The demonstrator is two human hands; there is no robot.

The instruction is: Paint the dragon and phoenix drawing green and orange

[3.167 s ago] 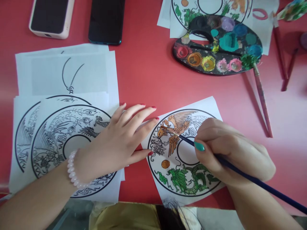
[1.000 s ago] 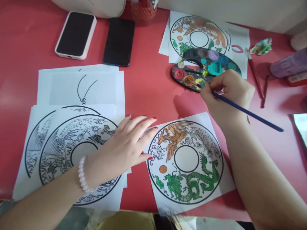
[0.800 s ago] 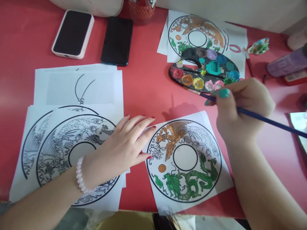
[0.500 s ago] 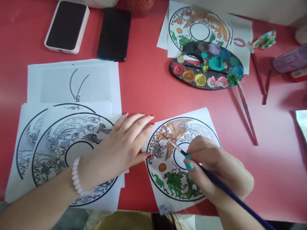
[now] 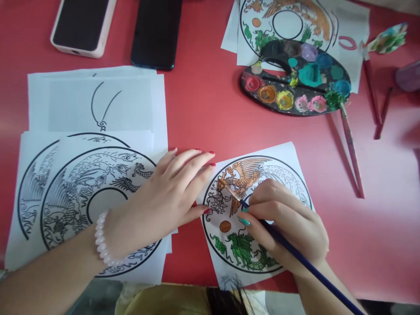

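Observation:
My right hand grips a blue-handled paintbrush, its orange tip on the phoenix's head in a printed drawing. That sheet of paper bears a ring design with an orange phoenix, an orange disc and a green dragon; the phoenix's tail is uncoloured. My left hand lies flat with fingers outstretched, its thumb and fingertips at the sheet's left edge. It wears a beaded bracelet and rests partly over uncoloured printed sheets. Part of the drawing is hidden under my right hand.
A black paint palette with several colours overlaps another coloured drawing. A paintbrush leans on its right edge. Two more brushes lie farther right, near a paint-smeared piece. Two phones, one white-cased and one black, lie at the back left.
My right hand and the paintbrush have shifted slightly left, the tip moving along the phoenix's head. My left hand stays in place. The camera view has tilted down a little.

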